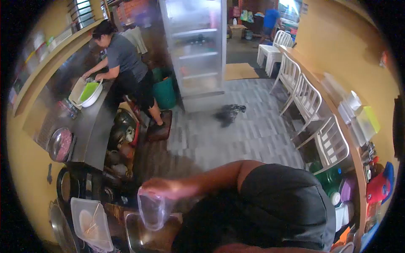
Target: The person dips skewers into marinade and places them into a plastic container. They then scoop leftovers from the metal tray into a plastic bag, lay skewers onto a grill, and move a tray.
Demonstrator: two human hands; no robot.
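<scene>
My right hand [160, 188] reaches to the left at the lower middle, fingers closed on the top of a clear plastic item [152, 213]. It is see-through with a rounded lower end; blur hides whether it is a bag or a container. The item hangs over a shiny metal tray [137, 242]. Left of the tray stands a translucent plastic tub [80, 211] with thin sticks and something pale in it. My black-sleeved shoulder fills the lower right. My left hand does not show.
A co-worker [126, 55] stands at the dark counter [95, 135], hands at a white basin [95, 99] holding something green. A metal bowl [61, 145] sits on the counter's near end. A glass-door fridge [196, 50], white chairs [333, 141] and a black plastic bag [230, 113] are farther off.
</scene>
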